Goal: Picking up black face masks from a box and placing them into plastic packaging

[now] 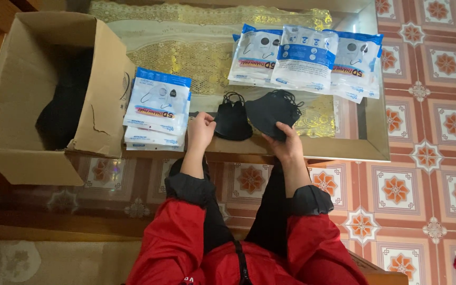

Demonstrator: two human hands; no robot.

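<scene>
My right hand (286, 141) grips a stack of black face masks (272, 112) by its lower edge, holding it just above the glass-topped table (344, 142). My left hand (200, 131) rests with curled fingers on the table edge, touching the left side of a second pile of black masks (232, 121) that lies flat. A stack of blue-and-white plastic mask pouches (157, 108) sits just left of my left hand. More such pouches (307, 60) lie fanned out at the far side of the table.
An open cardboard box (32, 95) with dark contents stands at the left, against the table. The floor has patterned red and cream tiles (428, 174). My red sleeves and dark cuffs fill the lower middle.
</scene>
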